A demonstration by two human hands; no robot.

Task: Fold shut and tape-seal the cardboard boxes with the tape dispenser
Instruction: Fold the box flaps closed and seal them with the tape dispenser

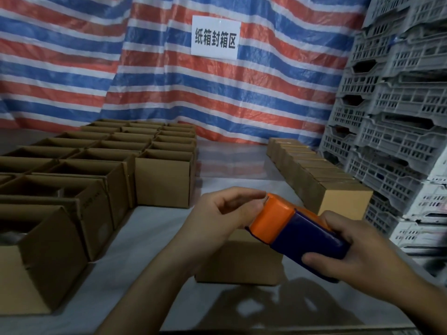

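- Grip first: our right hand (362, 252) wraps the blue body of the tape dispenser (297, 228), thumb on the near side and fingers curled over the far side. It is held just above the box (242, 259) on the table (150, 238) in front of us.
- Our left hand (222, 213) meets the dispenser's orange nose, one finger laid along the top edge and the rest tucked behind it. We cannot tell whether they pinch a tape end.
- We judge the step in hand is freeing that end, so we should draw it out straight and taut and keep it from folding onto itself.
- The box top looks folded shut. We would land the tape a little down the far side, centre it on the flap seam, and pull toward us with steady pressure.
- Open boxes (96, 165) stand at left, and a row of closed boxes (321, 175) at right.
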